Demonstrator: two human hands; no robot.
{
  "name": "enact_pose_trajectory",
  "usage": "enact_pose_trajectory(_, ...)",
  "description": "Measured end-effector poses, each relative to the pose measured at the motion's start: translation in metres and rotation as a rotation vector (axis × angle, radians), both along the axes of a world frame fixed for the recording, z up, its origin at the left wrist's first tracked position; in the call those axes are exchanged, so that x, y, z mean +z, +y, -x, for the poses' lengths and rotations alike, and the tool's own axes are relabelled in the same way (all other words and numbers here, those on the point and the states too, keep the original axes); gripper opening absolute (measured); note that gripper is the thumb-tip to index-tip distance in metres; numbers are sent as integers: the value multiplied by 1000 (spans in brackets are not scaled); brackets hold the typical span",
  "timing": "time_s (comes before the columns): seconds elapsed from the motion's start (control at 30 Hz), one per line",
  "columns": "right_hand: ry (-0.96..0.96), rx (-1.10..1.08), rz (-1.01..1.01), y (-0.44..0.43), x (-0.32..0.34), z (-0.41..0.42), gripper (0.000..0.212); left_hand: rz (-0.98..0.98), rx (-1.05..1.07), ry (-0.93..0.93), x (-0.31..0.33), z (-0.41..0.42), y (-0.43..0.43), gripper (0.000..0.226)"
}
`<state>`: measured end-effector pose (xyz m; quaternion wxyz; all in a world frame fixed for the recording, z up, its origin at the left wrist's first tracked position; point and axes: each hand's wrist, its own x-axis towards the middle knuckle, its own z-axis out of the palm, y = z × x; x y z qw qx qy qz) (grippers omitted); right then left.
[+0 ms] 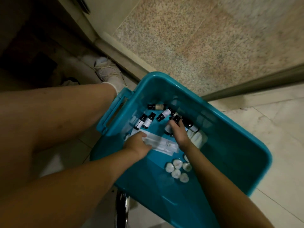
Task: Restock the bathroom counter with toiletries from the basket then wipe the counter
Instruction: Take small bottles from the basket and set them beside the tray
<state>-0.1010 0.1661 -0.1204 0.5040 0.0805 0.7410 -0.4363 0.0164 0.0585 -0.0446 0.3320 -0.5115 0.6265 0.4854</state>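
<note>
Down in the teal basket [230, 153], my left hand [137, 143] curls onto the flat white packets [164, 144], thumb across them, while my right hand [178, 133] wraps its fingers round a small dark bottle [176, 118]. Loose bottles [148, 121] lie just beyond, and round white soaps [176, 169] sit by my right forearm.

Bottles [148, 120] lie in basket [230, 145], behind packets [162, 144].
</note>
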Motion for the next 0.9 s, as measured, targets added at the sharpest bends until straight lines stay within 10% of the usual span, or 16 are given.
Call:
enact_pose_trajectory(0.33, -195, -484, 483, -12, 103, -31, 19, -306, 395, 255, 75, 28, 9, 27)
enact_pose_trajectory(0.9, 278, -364, 670, -49, 347, -17, 21, 112, 275, 903, 264, 25, -10, 31)
